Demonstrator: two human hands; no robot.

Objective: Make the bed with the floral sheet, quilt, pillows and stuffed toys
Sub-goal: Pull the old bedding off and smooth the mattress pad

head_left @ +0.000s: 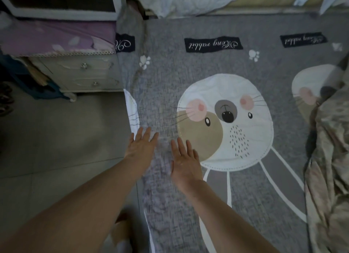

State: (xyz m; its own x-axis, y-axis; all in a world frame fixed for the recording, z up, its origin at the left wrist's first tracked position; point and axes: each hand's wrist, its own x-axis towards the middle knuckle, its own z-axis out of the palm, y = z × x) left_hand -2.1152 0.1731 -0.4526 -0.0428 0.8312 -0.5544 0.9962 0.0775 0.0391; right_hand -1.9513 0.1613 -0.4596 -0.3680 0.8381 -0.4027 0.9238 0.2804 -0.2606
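A grey sheet (207, 63) printed with large white rabbit faces and black labels lies spread flat over the bed. My left hand (140, 146) lies flat with straight fingers on the sheet near the bed's left edge. My right hand (184, 162) lies flat beside it, fingers straight, next to the rabbit face. A crumpled beige quilt (330, 167) is heaped on the right side of the bed. White pillows or bedding (181, 3) lie bunched at the head of the bed.
A pale nightstand (79, 73) with two drawers and a purple floral cloth on top stands left of the bed. Grey tiled floor (56, 139) runs along the bed's left side. A framed board leans above the nightstand.
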